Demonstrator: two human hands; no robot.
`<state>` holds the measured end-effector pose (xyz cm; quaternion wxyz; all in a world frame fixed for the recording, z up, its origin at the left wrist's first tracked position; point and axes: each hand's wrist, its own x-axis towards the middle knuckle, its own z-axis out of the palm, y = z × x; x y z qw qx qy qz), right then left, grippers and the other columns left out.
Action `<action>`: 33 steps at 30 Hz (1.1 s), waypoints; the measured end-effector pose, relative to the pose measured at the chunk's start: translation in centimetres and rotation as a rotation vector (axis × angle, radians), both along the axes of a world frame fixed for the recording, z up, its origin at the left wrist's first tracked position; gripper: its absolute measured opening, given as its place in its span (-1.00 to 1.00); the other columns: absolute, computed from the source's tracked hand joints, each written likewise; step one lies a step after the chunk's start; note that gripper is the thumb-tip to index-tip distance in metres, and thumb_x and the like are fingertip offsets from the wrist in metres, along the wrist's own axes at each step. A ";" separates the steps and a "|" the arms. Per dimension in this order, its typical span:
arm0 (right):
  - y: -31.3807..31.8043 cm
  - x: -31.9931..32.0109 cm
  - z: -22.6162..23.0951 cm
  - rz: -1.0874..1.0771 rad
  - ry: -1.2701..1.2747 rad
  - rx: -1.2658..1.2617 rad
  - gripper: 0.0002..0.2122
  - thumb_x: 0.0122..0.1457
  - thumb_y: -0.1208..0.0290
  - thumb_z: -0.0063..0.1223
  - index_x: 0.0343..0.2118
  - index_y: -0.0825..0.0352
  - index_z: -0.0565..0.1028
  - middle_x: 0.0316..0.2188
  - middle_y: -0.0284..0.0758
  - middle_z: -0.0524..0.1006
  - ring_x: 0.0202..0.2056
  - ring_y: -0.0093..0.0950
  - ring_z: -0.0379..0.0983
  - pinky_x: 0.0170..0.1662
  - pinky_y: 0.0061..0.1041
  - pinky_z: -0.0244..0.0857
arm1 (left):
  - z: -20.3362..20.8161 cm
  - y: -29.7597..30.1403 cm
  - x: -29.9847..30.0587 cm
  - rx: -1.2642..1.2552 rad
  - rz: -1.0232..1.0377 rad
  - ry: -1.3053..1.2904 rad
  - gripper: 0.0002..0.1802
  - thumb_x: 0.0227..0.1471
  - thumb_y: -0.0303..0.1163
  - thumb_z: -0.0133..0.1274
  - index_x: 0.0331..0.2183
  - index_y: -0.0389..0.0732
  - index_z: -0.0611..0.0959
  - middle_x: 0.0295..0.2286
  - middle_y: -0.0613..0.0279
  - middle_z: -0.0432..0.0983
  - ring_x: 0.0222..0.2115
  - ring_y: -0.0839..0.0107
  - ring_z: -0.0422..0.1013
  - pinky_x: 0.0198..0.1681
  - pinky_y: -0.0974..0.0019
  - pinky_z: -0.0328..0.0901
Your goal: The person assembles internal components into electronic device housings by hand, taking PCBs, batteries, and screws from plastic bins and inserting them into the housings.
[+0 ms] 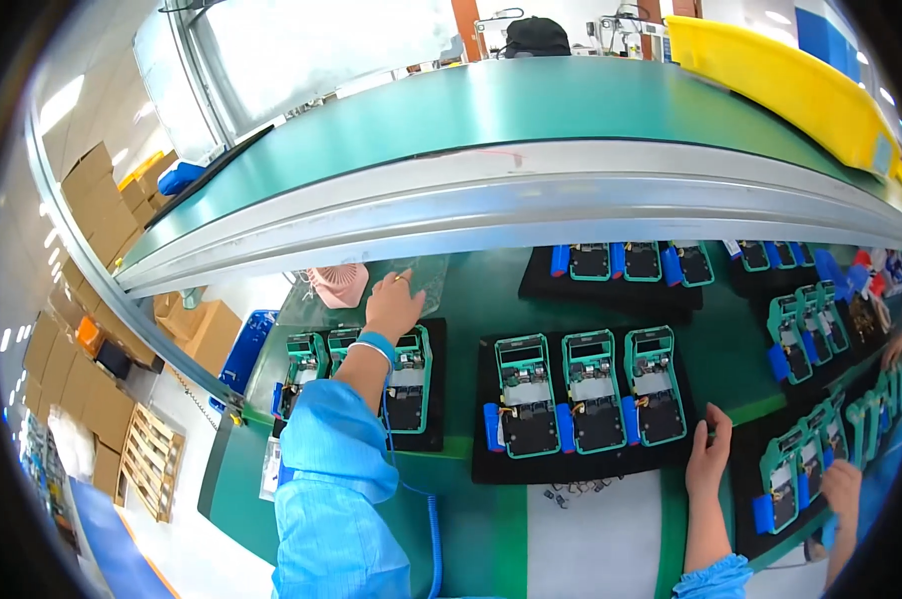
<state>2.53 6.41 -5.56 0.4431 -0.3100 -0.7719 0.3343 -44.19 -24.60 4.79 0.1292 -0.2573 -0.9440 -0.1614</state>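
Note:
My left hand (394,302) reaches forward, fingers partly spread over a clear plastic sheet or bag (431,277), beside a small pink fan (338,285). A wristband with a coiled blue cord (434,529) circles that wrist. Under the forearm lies a black mat with several green-framed device housings (408,389), partly hidden by my sleeve. My right hand (710,449) hovers, loosely curled with thumb and fingers apart, right of the central black mat (531,469). Three green-framed housings (593,394) stand on that mat, each with a circuit board and a blue battery pack alongside.
Small dark parts (576,491) lie on a pale strip at the near edge. More housings (795,464) sit at right, where another person's hand (842,489) works. A metal-edged shelf (511,205) crosses above the bench, holding a yellow bin (780,85). A blue crate (248,349) stands left.

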 end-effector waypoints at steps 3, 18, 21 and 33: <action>-0.1 0.1 0.2 0.003 -0.014 -0.017 -0.71 0.31 0.57 -0.06 0.08 0.35 0.43 -0.02 -0.30 0.45 -0.05 -0.46 0.40 -0.08 -0.55 0.26 | -0.5 -0.1 -0.5 -0.073 0.069 -0.107 -0.21 0.15 -0.06 0.08 0.31 -0.13 0.26 0.10 -0.09 0.42 0.10 -0.11 0.35 0.13 -0.02 0.32; -10.2 4.9 13.5 0.726 0.250 0.185 -0.72 0.36 0.13 -0.12 -0.08 0.22 0.44 -0.30 -0.22 0.37 -0.34 -0.37 0.32 -0.23 -0.33 0.25 | 2.0 0.3 3.2 -0.329 0.081 -0.031 -0.40 0.15 0.02 0.05 0.12 -0.13 0.55 -0.02 0.02 0.55 0.06 0.00 0.42 0.12 -0.06 0.29; -4.3 9.9 13.3 0.750 -0.409 -0.044 -0.72 0.33 0.08 -0.08 -0.03 0.09 0.45 -0.47 -0.32 0.33 -0.44 -0.45 0.31 -0.29 -0.46 0.24 | 2.4 1.3 4.0 -0.354 0.021 0.052 -0.39 0.14 0.02 0.04 0.10 -0.15 0.56 -0.02 0.03 0.55 0.07 0.04 0.40 0.12 -0.07 0.27; -4.2 12.9 7.9 0.961 -0.370 -0.275 -0.76 0.34 0.14 -0.06 -0.03 0.08 0.45 -0.54 -0.34 0.35 -0.54 -0.53 0.32 -0.33 -0.55 0.31 | 4.3 4.0 5.5 -0.178 0.090 0.136 -0.22 0.11 -0.02 0.13 0.26 -0.18 0.35 0.23 -0.06 0.25 0.20 -0.10 0.24 0.20 -0.10 0.23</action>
